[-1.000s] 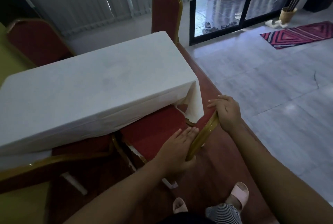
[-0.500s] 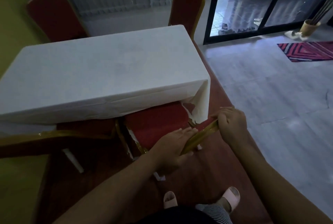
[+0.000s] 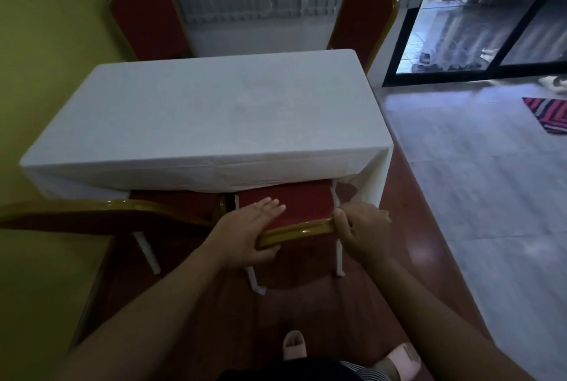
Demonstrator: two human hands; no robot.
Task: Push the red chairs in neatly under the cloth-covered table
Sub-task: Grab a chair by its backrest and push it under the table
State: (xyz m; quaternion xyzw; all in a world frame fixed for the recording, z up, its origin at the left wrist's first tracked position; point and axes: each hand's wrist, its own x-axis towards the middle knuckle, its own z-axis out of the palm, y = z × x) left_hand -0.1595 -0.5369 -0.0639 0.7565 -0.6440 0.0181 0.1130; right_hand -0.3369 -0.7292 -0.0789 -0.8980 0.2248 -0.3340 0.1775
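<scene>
A table under a white cloth (image 3: 208,116) fills the middle of the head view. At its near side, a red chair with a gold frame (image 3: 294,231) stands square to the table, its seat partly under the cloth. My left hand (image 3: 248,233) grips the left end of the chair's top rail, fingers lying over the red backrest. My right hand (image 3: 359,227) is wrapped around the rail's right end. A second red chair (image 3: 92,212) stands to the left, its seat partly under the cloth. Two more red chairs stand at the far side, one left (image 3: 150,21), one right (image 3: 362,15).
A yellow-green wall (image 3: 40,58) runs close along the left. Red-brown floor lies under the table, grey tiles (image 3: 478,196) to the right. A sliding glass door (image 3: 478,18) and a striped rug (image 3: 549,115) are at the far right. My feet in slippers (image 3: 294,344) are below.
The near right chair has turned from an angle to square with the table and slid further under the cloth. Both hands moved with its rail, and the view swung left.
</scene>
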